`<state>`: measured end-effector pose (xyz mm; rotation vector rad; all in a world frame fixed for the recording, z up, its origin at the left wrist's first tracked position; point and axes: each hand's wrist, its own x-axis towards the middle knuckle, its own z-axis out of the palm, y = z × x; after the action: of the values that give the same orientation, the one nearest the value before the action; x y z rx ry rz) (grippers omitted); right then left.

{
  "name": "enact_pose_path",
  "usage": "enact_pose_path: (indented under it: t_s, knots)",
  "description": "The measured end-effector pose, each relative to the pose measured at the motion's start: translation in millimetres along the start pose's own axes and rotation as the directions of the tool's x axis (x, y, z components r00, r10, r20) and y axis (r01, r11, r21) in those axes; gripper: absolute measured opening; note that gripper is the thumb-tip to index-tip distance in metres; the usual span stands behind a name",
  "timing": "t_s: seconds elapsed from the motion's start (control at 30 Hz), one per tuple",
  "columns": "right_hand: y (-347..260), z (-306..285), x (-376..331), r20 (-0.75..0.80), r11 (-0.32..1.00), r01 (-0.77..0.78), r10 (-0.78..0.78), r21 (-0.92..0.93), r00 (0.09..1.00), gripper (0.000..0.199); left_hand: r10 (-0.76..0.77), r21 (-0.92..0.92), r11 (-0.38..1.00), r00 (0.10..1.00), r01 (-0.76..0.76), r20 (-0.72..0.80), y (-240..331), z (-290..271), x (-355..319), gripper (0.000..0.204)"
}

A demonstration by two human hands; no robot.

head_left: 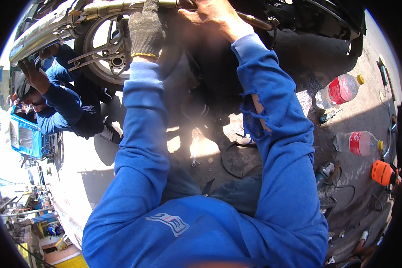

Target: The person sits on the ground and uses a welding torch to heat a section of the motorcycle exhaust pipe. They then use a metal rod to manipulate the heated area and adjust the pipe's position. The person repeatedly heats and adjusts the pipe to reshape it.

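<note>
At the top edge, my left hand [147,33], in a grey knit glove with a yellow cuff edge, is closed on a metal exhaust pipe [109,6] under a motorcycle. My bare right hand [221,20] is against the same pipework, its thumb stretched left; its other fingers are partly cut off by the frame's edge. The pipe leads left into a shiny silver muffler [42,40]. Below it stands the spoked wheel [114,56] with its black tyre. Another person's hand [33,76] touches the muffler's lower end.
A co-worker in dark blue [60,114] crouches at left. Two plastic bottles with red labels [341,91] lie at right, near an angle grinder [325,172] with a cord and an orange container [382,173]. A small wrench [194,161] lies on the ground below my arms.
</note>
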<state>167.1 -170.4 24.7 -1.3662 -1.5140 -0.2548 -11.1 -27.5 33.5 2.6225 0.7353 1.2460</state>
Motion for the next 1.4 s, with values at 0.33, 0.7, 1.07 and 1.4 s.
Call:
enact_pose_path:
  t_s: [0.33, 0.7, 1.07, 1.4]
  knots:
    - [4, 12, 8, 0.011, 0.968, -0.072, 0.077, -0.241, 0.997, 0.047, 0.215, 0.503, 0.832, 0.972, -0.235, 0.100, 5, 1, 5, 0.072]
    - [1, 17, 7, -0.040, 0.985, -0.041, 0.034, -0.169, 0.999, 0.042, -0.221, -0.550, 0.815, 0.975, 0.184, 0.000, 47, 7, -6, 0.042]
    - [8, 18, 5, -0.057, 0.930, 0.086, -0.114, -0.356, 0.992, 0.032, 0.277, 0.282, 0.889, 0.913, -0.361, 0.299, 6, -51, -3, 0.034]
    - [-12, 11, 4, -0.033, 0.936, 0.066, -0.083, -0.346, 0.996, 0.029, -0.559, -0.697, 0.389, 0.755, 0.603, 0.342, 38, -79, 8, 0.028]
